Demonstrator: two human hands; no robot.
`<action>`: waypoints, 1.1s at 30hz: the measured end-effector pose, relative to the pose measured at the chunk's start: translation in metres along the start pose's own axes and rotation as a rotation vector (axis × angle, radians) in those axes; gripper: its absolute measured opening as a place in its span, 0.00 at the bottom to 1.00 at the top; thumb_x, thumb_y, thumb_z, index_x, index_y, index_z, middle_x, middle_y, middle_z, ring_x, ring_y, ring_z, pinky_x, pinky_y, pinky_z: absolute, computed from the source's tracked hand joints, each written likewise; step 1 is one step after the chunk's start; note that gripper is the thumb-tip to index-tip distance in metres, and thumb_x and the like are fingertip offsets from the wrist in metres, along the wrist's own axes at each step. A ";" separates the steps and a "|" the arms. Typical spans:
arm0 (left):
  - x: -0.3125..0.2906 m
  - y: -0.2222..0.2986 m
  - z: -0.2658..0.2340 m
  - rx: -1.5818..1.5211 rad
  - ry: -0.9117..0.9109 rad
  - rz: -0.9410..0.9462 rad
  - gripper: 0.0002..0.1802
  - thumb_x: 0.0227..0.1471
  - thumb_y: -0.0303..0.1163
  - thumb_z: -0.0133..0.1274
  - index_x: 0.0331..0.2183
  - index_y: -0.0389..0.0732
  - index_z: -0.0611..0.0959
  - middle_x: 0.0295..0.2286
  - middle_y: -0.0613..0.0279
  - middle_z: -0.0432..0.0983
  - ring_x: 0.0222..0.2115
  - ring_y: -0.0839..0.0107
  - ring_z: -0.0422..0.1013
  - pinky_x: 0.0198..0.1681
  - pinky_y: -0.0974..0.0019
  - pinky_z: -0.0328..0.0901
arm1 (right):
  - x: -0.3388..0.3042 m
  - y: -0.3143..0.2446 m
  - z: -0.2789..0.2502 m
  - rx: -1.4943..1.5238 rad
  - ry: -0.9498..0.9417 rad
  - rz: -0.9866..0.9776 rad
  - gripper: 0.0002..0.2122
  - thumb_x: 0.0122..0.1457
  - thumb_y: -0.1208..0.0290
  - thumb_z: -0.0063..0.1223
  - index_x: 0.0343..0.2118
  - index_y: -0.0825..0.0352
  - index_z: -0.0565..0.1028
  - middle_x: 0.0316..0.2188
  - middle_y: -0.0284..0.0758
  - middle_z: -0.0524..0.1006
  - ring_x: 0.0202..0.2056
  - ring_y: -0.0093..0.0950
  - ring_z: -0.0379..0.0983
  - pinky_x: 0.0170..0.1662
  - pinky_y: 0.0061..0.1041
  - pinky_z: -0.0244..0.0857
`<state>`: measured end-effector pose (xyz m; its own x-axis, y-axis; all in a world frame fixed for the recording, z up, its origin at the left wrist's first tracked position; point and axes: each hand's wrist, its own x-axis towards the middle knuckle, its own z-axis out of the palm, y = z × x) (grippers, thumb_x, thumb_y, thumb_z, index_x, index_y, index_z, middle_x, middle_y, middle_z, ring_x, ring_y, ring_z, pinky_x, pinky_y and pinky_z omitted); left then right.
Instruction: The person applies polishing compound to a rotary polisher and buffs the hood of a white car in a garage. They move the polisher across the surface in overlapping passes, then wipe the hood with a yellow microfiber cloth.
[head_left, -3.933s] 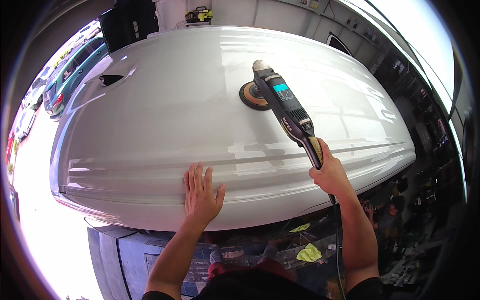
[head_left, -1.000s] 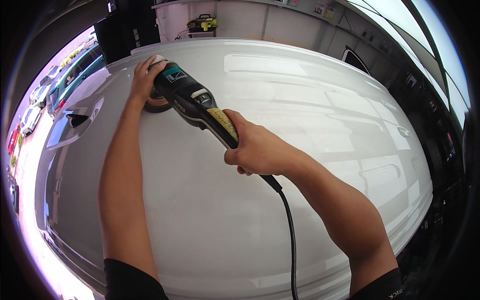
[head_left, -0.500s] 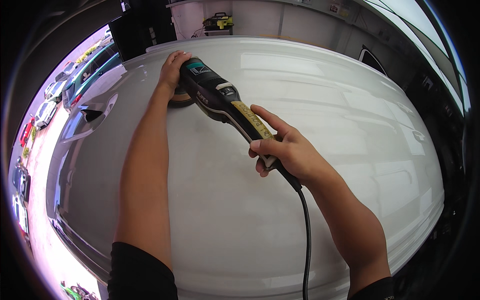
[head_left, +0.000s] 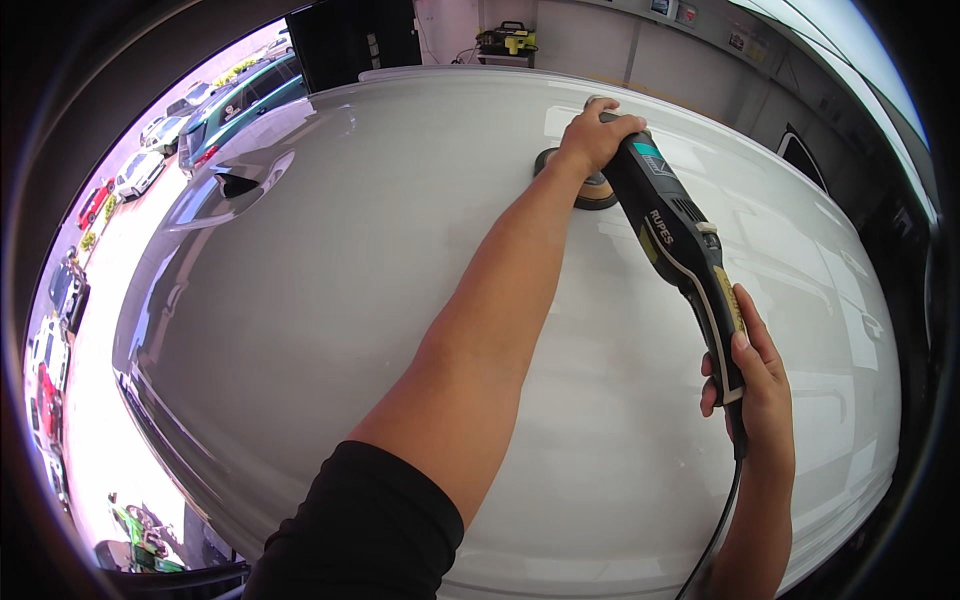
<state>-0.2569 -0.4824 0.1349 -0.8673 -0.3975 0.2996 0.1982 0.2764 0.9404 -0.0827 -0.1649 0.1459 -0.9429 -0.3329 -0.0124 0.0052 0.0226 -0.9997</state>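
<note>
Head view looks down on our two bare arms working a long black electric polisher with a teal patch and a tan-edged grip across a broad glossy white car body panel. Our left hand is curled over the rounded head of the polisher, fingers wrapped down around it and pressing it toward the paint, while the round tan foam pad beneath sits flat against the panel near its far edge. Our right hand is closed around the rear handle, thumb along the side, with the black power cord trailing down from it toward the lower rim. We judge the step in hand to be machine polishing of the far part of the panel, with much white paint nearer to us. The next move seems to call for even downward pressure from the left hand, a level pad, and a slow, overlapping pass, keeping the cord off the paint.
</note>
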 end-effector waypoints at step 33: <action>-0.095 -0.034 -0.290 -0.043 0.233 0.001 0.36 0.54 0.51 0.57 0.59 0.42 0.72 0.48 0.56 0.73 0.49 0.66 0.69 0.56 0.65 0.62 | -0.021 -0.009 0.168 0.013 -0.735 0.196 0.32 0.70 0.56 0.44 0.72 0.55 0.48 0.27 0.31 0.71 0.23 0.20 0.71 0.28 0.23 0.69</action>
<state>-0.0493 -0.7078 0.1213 -0.7392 -0.5897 0.3253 0.2230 0.2413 0.9445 -0.0074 -0.3166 0.1521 -0.4600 -0.8663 -0.1948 0.1573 0.1365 -0.9781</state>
